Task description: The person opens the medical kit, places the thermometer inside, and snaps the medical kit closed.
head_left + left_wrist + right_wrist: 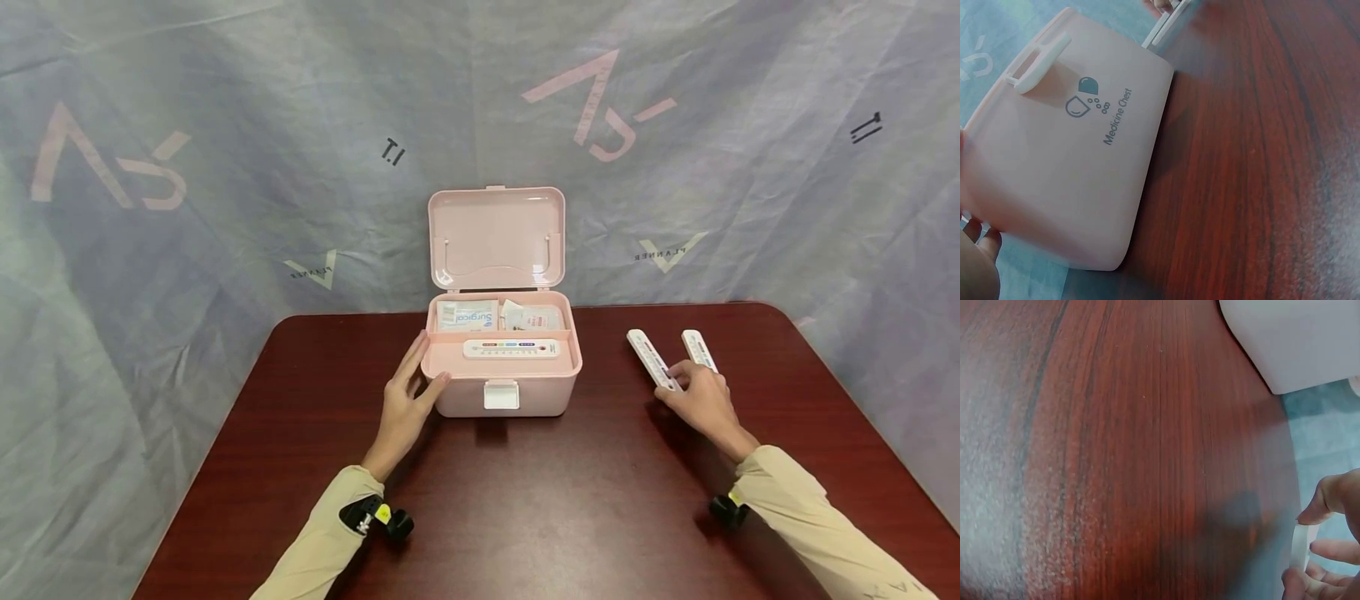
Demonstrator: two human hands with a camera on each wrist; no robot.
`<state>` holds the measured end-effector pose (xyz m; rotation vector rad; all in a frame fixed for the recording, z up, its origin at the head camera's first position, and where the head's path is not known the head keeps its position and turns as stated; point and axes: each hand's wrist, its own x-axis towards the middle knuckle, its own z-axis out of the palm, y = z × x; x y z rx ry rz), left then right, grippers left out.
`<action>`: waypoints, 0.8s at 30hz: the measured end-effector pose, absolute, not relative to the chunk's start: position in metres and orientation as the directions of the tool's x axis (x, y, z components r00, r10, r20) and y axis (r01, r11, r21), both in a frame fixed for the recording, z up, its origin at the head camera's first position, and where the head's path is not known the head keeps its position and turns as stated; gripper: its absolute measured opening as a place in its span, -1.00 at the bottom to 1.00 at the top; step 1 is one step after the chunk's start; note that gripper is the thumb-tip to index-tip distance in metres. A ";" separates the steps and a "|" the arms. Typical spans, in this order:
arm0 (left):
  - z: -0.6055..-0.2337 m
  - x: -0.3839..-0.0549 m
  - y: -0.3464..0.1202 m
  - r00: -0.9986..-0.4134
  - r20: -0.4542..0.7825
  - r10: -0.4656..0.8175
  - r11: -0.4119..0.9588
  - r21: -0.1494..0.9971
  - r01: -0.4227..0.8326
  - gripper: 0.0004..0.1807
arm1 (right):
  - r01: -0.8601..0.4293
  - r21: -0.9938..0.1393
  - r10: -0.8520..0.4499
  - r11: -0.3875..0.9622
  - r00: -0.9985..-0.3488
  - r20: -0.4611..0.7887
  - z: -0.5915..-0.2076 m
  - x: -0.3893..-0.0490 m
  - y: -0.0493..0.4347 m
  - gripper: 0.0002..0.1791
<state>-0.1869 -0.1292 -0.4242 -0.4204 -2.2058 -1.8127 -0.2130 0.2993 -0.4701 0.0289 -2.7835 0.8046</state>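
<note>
A pink medicine chest [465,396] stands on the table with its lid [498,237] raised. Along its front compartment lies a white strip thermometer [483,353] with coloured bands. My left hand [403,408] rests against the chest's left side, fingers fairly straight and thumb at the front rim. Off to the right, my right hand [701,398] pinches the near end of a second thermometer [647,352] between thumb and fingers. A third thermometer [697,346] is just beyond that hand, its near end hidden by it.
Behind the chest's divider sit a packet marked Surgical [467,315] and another small white packet [536,317]. The dark red wooden table [570,500] ends at a grey printed cloth [337,167] hanging at the back.
</note>
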 end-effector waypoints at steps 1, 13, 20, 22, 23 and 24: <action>-0.424 -0.187 -0.129 -0.925 0.374 0.061 0.180 0.908 0.379 -0.32 | -0.084 -0.522 0.048 0.849 -0.971 0.233 -0.469 -0.212 0.299 -0.64; -0.426 -0.188 -0.129 -0.919 0.390 0.060 0.184 0.900 0.394 -0.32 | -0.112 -0.519 0.028 0.848 -0.967 0.254 -0.462 -0.211 0.296 -0.65; -0.425 -0.187 -0.129 -0.924 0.380 0.054 0.183 0.905 0.383 -0.32 | -0.121 -0.516 0.021 0.848 -0.965 0.260 -0.459 -0.209 0.294 -0.64; -0.425 -0.187 -0.128 -0.922 0.384 0.052 0.185 0.903 0.386 -0.32 | -0.126 -0.515 0.018 0.848 -0.964 0.266 -0.458 -0.209 0.293 -0.64; -0.425 -0.187 -0.128 -0.921 0.385 0.052 0.186 0.903 0.388 -0.33 | -0.130 -0.514 0.016 0.848 -0.963 0.270 -0.457 -0.209 0.293 -0.64; -0.425 -0.187 -0.128 -0.921 0.387 0.052 0.186 0.902 0.390 -0.33 | -0.133 -0.514 0.015 0.848 -0.962 0.273 -0.457 -0.209 0.292 -0.64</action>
